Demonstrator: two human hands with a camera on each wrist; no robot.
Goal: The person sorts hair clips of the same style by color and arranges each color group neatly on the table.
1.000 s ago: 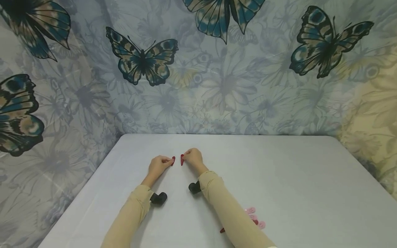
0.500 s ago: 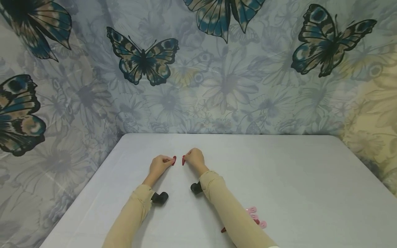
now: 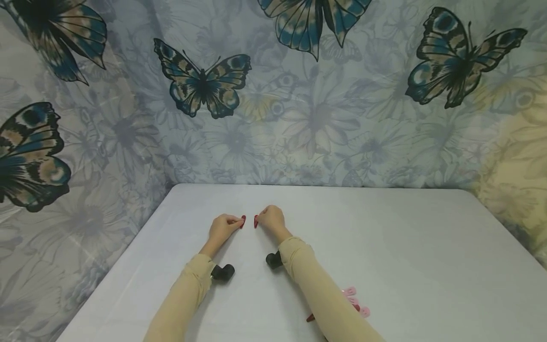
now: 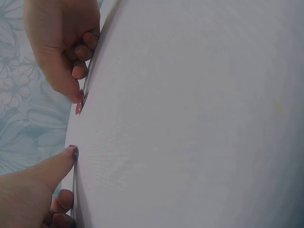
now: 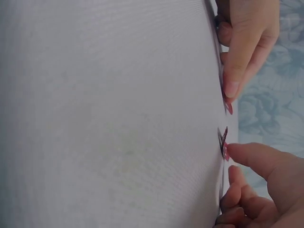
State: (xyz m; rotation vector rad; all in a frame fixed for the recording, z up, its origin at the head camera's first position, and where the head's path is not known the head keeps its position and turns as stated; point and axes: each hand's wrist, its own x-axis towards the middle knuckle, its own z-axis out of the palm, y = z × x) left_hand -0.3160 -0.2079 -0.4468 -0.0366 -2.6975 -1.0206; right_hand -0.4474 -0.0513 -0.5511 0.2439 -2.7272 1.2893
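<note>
Toward the far edge of the white surface (image 3: 406,247), by left hand (image 3: 224,228) and right hand (image 3: 273,219), apparently positioning left red clip (image 3: 243,221) and right red clip (image 3: 256,221), each pinched between closed fingers (image 5: 232,88), near but apart. Probably align next, then release.

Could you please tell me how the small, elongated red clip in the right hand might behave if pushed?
The small, elongated red clip is probably light, being thin. Its narrow shape suggests sliding rather than rolling. Held without drooping, it seems stiff.
</note>
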